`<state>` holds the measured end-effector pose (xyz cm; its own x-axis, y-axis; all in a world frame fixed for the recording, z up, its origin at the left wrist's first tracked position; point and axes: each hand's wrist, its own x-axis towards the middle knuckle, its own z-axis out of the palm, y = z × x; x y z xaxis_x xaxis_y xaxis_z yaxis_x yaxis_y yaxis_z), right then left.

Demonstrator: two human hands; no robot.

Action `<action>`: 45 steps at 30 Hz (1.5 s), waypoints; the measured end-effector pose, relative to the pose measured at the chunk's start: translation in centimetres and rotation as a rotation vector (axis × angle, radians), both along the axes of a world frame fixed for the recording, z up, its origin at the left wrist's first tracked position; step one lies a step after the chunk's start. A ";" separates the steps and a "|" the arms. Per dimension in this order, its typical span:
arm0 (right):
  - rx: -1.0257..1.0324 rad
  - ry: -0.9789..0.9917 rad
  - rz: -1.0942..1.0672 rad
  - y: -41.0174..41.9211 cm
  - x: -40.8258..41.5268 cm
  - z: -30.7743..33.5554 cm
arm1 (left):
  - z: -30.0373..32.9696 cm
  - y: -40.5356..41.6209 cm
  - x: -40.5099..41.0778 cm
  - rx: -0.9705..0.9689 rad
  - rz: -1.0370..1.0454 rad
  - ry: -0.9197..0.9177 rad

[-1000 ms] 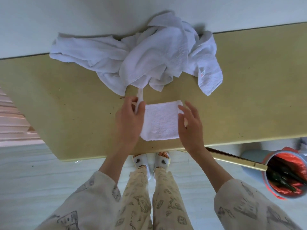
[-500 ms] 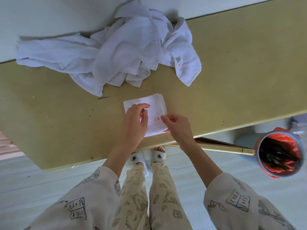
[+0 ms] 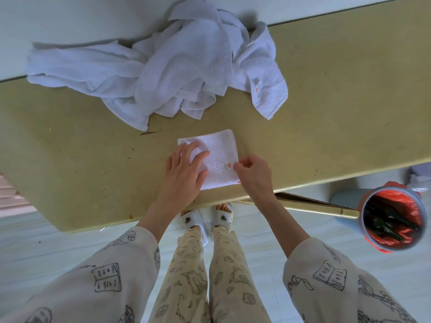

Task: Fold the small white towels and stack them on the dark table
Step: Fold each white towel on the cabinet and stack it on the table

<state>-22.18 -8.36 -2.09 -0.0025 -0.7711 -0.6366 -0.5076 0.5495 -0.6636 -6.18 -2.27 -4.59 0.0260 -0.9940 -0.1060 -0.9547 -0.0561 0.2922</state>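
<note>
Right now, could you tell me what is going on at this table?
A person is folding small white towels. The left hand rests flat on a folded towel near the table's front edge, while the right hand pinches its right edge. A heap of unfolded towels lies at the back against the wall.

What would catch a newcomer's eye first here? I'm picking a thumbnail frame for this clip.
Probably the heap of crumpled white towels at the far edge of the tan table, against the wall. Next, the folded towel near the table's front edge: the left hand lies flat on it while the right hand pinches its right edge beside a small red tag. At the right, on the floor, a red-lined bin adds the only strong colour.
</note>
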 end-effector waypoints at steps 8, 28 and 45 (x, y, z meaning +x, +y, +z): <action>-0.076 0.130 0.077 -0.2 0.7 -0.5 | 0.4 -0.2 0.8 0.060 -0.089 -0.099; 0.266 -0.120 -0.038 4.9 -0.9 1.5 | -0.2 -4.1 1.6 0.085 -0.242 -0.064; 0.383 -0.321 0.035 5.9 -2.1 0.8 | -1.6 -2.8 2.4 0.023 -0.269 -0.142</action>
